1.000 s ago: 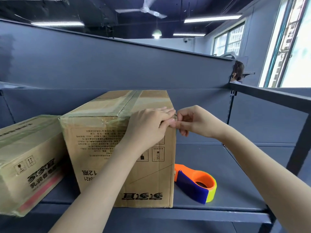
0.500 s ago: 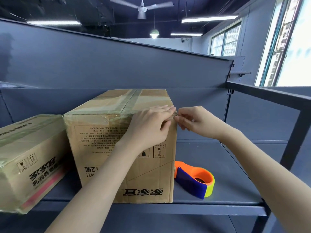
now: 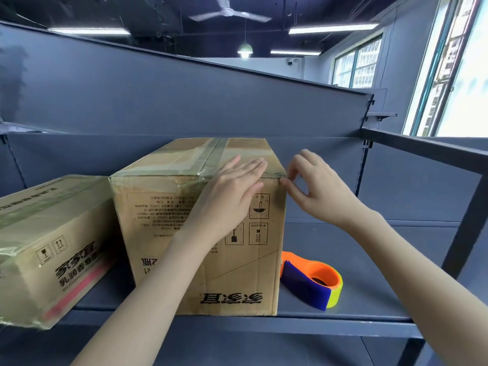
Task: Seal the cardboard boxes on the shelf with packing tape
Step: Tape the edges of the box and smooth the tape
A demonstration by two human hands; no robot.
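Cardboard box (image 3: 184, 233) stands mid-shelf (image 3: 369, 299). The left hand (image 3: 232, 191) lies flat, fingers straight, over its top front edge. At that hand's 3 o'clock, the right hand (image 3: 319, 188) pinches the tape (image 3: 273, 175) at the box's corner. An orange-and-blue tape dispenser (image 3: 314, 281) lies at the box's 4 o'clock, a second box (image 3: 47, 233) at its 9.

Head view, close, facing shelf (image 3: 343, 310)
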